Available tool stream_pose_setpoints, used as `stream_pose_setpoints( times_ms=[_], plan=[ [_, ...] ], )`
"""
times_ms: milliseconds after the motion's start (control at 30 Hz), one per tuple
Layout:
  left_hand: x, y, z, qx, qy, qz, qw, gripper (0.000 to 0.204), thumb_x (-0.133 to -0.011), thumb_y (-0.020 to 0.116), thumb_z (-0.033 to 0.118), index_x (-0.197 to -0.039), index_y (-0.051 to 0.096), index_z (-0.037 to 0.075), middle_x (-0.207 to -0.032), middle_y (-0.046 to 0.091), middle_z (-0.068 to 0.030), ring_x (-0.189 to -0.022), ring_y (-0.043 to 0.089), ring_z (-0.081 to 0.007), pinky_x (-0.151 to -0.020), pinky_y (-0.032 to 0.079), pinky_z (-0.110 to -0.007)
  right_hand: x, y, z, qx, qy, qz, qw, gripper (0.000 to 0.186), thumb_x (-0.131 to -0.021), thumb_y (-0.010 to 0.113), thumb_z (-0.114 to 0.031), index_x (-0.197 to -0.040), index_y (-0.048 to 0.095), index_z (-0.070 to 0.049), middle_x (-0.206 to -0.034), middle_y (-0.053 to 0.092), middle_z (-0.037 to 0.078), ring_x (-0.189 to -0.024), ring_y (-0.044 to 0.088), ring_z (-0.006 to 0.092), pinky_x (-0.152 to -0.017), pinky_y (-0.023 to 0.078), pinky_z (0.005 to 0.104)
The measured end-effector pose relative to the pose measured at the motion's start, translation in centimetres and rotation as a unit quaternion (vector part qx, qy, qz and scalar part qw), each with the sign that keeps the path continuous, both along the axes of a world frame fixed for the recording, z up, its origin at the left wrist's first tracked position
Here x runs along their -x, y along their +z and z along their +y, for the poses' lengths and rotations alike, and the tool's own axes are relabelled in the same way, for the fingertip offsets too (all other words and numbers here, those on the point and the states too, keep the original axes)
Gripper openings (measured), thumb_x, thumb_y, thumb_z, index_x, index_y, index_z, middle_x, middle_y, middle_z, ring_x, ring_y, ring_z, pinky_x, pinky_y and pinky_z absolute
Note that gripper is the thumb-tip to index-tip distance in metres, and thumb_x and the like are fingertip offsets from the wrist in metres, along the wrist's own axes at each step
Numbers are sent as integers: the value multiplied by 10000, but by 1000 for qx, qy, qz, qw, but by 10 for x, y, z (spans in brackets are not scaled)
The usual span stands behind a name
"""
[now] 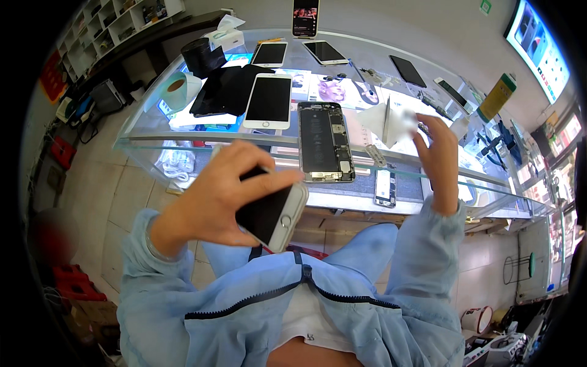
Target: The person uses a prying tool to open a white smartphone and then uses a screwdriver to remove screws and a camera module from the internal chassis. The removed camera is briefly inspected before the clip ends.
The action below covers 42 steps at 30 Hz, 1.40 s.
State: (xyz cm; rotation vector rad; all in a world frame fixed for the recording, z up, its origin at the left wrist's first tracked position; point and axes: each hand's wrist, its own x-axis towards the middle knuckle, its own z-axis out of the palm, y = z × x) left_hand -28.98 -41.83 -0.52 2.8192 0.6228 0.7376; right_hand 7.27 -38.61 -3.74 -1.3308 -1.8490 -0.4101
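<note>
My left hand (214, 196) grips a white phone with a black screen and a round button (269, 217), held over the counter's near edge. Just beyond it lies an opened phone (321, 140) showing its battery and inner parts. My right hand (437, 153) is raised at a white paper-like piece (376, 122) beside that phone; its fingertips are blurred, so whether they pinch anything is unclear. Another white phone (268, 101) lies face up to the left, next to a black folded case or pad (217, 92). A small clear piece (376, 156) sits near the front edge.
The glass display counter (131, 140) holds several other phones, a tape roll (177, 92), a tissue box (225, 38), a yellow-green bottle (495, 98) and tools (504, 140). A phone (305, 18) stands at the back. A wire stool (520, 266) is at the right.
</note>
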Motion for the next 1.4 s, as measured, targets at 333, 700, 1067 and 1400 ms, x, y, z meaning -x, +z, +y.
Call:
stream_pose_setpoints(
  times_ms=[333, 700, 1067, 1400],
  plan=[
    [-37, -107, -19, 77, -55, 11, 995, 799, -498, 795, 206, -1254, 542, 154, -1015, 529, -105, -938, 505, -294, -847, 418, -394, 96, -103, -134, 384, 267, 519, 715, 459, -880, 595, -33, -1310, 440, 7, -925, 674, 95, -798, 634, 118, -647, 502, 221],
    [-44, -157, -37, 158, 111, -307, 932, 1183, -524, 856, 476, -1442, 214, 98, -1425, 263, -173, -1361, 191, -343, -1104, 128, -532, 98, -143, -161, 277, 228, 703, 614, 438, -873, 553, 14, -1291, 434, 68, -1055, 645, 190, -909, 662, 216, -779, 566, 332],
    [-52, -202, -36, 736, -128, -577, 331, 786, -828, 509, 644, -1367, 351, 94, -1218, 527, -147, -1199, 470, -345, -1010, 387, -518, 113, -127, -130, 329, 146, 346, 866, 388, -790, 707, -39, -1155, 579, -20, -957, 679, 62, -816, 620, 81, -742, 491, 238],
    [-47, -182, -41, 727, -200, -584, 299, 923, -775, 467, 745, -1359, 345, 40, -1208, 534, -228, -1117, 537, -382, -964, 400, -589, 77, -55, -53, -12, -60, -86, 994, 428, -708, 719, -2, -1117, 636, -96, -1164, 626, 57, -1180, 504, 314, -955, 410, 405]
  ],
)
